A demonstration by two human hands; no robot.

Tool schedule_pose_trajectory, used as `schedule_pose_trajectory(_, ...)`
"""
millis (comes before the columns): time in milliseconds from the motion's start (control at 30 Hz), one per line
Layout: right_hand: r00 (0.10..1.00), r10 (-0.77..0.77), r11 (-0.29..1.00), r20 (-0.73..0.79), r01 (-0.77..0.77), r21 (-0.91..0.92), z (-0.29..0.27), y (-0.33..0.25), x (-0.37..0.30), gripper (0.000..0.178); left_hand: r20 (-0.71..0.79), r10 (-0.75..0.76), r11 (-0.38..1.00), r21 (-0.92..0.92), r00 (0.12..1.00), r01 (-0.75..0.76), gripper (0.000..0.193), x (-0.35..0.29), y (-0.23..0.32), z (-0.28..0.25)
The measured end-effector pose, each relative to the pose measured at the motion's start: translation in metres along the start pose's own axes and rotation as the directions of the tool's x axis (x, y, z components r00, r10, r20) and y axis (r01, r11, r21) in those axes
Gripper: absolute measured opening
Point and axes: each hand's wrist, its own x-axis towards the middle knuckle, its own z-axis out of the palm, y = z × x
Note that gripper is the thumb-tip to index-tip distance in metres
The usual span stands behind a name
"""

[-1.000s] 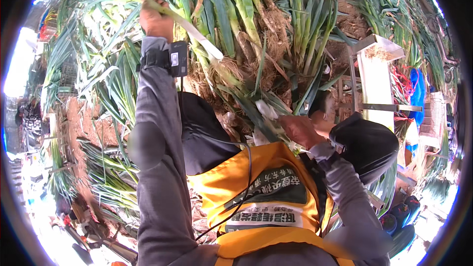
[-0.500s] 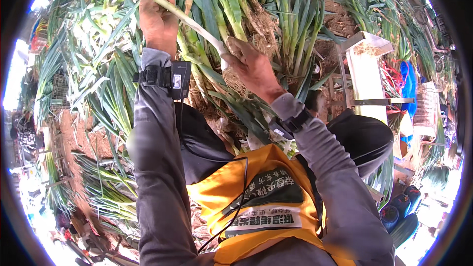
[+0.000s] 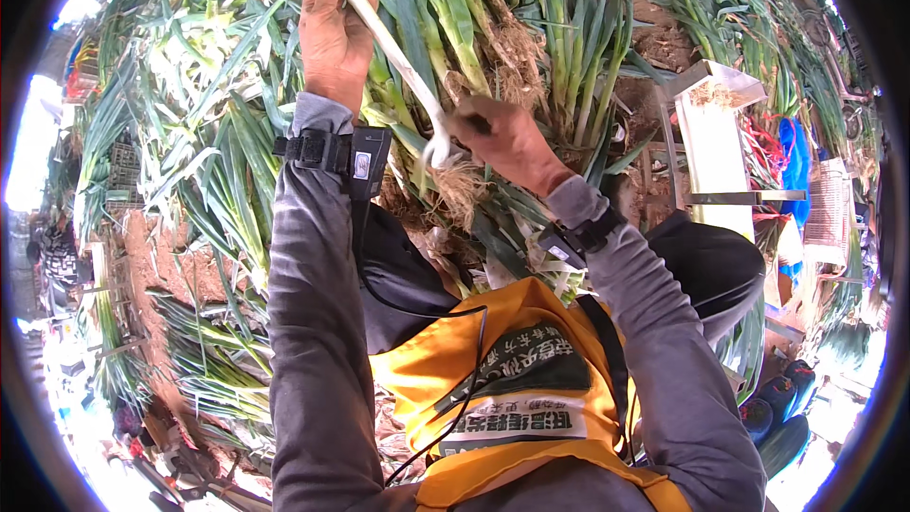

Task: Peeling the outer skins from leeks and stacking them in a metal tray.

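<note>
A long green onion slants across in front of me, green at its upper end and white toward the root. My left hand is closed around its upper stalk. At the white lower end, my right hand is closed with curled fingers against the stalk. Just below these fingers a pale loop at the base bends round, and the bushy roots hang free. Whether that loop is loosened skin or the stalk itself I cannot tell. Behind the stalk lie more green onions, with soil on their roots.
Heaps of green onions cover the ground at the left and far side. A metal stand with a pale sloping board is at my right, with a blue bag beyond it. My knees, in dark trousers, are on both sides of an orange apron.
My left hand has moved right with the stalk, which now hangs more steeply. The right hand has shifted slightly right and down, and the white base and roots show more.
</note>
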Motion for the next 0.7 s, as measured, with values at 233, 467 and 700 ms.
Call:
schedule_pose_trajectory(233, 0.916, -0.108, 0.753, 0.386, 0.329, -0.570, -0.016, 0.099, -0.098, 0.013, -0.024, 0.069, 0.997, 0.047, 0.997, -0.068, 0.026, 0.003, -0.005, 0.007)
schedule_pose_trajectory(467, 0.952, -0.294, 0.847, -0.089, 0.216, -0.486, -0.024, 0.021, -0.036, 0.026, 0.001, 0.071, 0.994, 0.083, 0.997, -0.071, 0.028, -0.007, -0.021, 0.016)
schedule_pose_trajectory(700, 0.976, -0.177, 0.923, -0.126, 0.121, -0.365, -0.014, 0.007, 0.023, 0.026, -0.006, 0.018, 0.996, 0.085, 1.000, -0.018, 0.029, -0.020, -0.036, 0.028)
